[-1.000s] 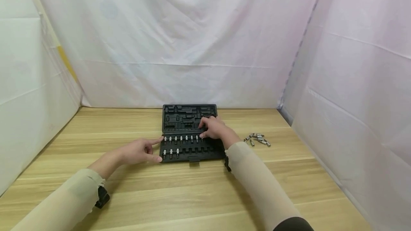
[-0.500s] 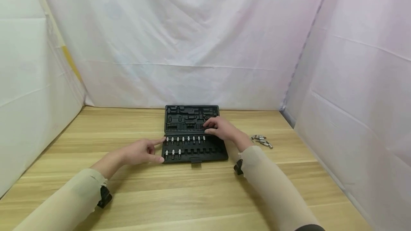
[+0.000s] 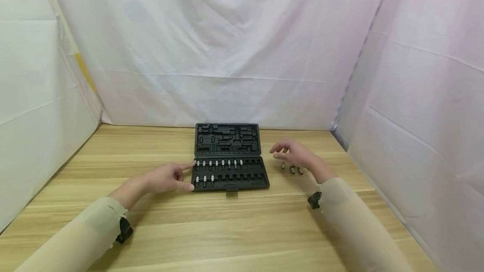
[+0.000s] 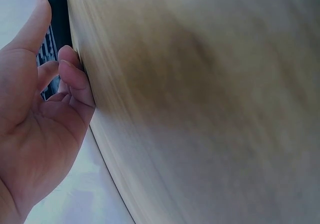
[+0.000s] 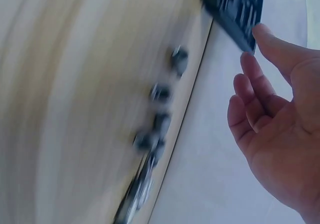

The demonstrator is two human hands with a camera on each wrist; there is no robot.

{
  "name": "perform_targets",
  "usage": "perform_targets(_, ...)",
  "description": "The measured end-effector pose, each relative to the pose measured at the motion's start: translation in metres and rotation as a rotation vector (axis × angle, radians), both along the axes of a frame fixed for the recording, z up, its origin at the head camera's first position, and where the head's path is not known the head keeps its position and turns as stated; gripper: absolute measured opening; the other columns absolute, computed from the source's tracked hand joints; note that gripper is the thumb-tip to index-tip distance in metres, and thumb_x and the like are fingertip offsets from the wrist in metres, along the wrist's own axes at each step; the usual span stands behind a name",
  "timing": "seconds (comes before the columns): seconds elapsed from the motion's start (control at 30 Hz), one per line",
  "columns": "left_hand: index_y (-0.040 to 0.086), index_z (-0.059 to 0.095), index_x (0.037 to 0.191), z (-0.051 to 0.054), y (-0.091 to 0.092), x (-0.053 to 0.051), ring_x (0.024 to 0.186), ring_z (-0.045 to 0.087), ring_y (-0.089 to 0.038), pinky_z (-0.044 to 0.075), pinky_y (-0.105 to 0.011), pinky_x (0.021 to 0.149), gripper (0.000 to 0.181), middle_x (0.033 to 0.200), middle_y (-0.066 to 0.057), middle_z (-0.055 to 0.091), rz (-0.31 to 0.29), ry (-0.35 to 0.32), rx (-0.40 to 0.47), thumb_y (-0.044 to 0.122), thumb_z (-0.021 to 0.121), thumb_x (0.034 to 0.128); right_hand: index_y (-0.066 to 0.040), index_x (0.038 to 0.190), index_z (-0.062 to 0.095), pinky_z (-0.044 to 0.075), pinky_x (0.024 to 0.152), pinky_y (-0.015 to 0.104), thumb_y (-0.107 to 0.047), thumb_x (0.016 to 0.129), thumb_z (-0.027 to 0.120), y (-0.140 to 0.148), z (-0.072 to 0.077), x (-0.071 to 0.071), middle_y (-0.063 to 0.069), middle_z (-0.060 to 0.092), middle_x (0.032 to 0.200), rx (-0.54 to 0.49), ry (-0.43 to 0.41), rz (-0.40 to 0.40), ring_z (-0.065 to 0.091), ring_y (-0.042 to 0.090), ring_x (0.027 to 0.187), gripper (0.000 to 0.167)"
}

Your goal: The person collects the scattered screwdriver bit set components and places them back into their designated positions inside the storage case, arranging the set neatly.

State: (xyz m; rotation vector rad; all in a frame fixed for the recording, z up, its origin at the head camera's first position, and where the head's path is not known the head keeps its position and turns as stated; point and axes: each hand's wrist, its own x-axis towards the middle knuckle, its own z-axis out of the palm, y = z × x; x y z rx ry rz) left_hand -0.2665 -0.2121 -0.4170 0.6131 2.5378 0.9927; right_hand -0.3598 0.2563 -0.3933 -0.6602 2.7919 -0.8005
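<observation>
A black socket case (image 3: 230, 175) lies unfolded on the table in the head view. Its near half holds bit sockets (image 3: 217, 164) in two rows, silver with dark tips. My left hand (image 3: 166, 178) touches the case's left edge, index finger at the upper corner and thumb at the lower one; its other fingers curl loosely. Right of the case, my right hand (image 3: 296, 154) is above several loose bit sockets (image 3: 293, 170) and partly hides them. In the right wrist view, that hand (image 5: 280, 119) has parted, relaxed fingers with nothing between them.
The case lid (image 3: 227, 139), with moulded recesses, lies back toward the white cloth wall (image 3: 215, 53). Another cloth wall (image 3: 419, 108) stands along the right side of the wooden table (image 3: 211, 234). Several recesses right of the seated sockets hold nothing.
My right hand has left the case and moved right, over the loose sockets. My left hand stays at the case edge. The upper row's rightmost socket now shows uncovered.
</observation>
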Motion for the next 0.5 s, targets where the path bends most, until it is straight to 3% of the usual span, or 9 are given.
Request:
perform_targets(0.13,0.010,0.035,0.172,-0.001,0.000,0.000,0.077,0.051,-0.016,0.047,-0.026,0.065,0.096,0.089,-0.004,0.062,0.004,-0.001,-0.002,0.040,0.085,0.0968,-0.015,0.123,0.081,0.055,0.088,0.047,-0.022,0.109,0.071,0.024,-0.002,0.002,0.006,0.075,0.126,0.037,0.018,0.020,0.062,0.024,0.105,0.019)
perform_targets(0.33,0.011,0.035,0.172,-0.002,0.000,0.000,0.078,0.051,-0.016,0.047,-0.027,0.065,0.096,0.089,-0.004,0.062,0.009,0.002,-0.007,0.041,0.085,0.0967,-0.021,0.109,0.086,0.055,0.101,0.054,-0.017,0.105,0.075,0.047,-0.003,0.006,0.007,0.072,0.123,0.112,0.063,0.054,0.064,0.027,0.113,0.012)
perform_targets(0.5,0.011,0.035,0.172,-0.002,0.000,0.000,0.078,0.052,-0.016,0.047,-0.027,0.065,0.095,0.089,-0.004,0.062,0.009,0.003,-0.008,0.041,0.085,0.0965,-0.020,0.099,0.088,0.053,0.095,0.051,-0.007,0.098,0.079,0.056,-0.005,0.008,0.006,0.072,0.113,0.119,0.059,0.078,0.063,0.025,0.106,0.015)
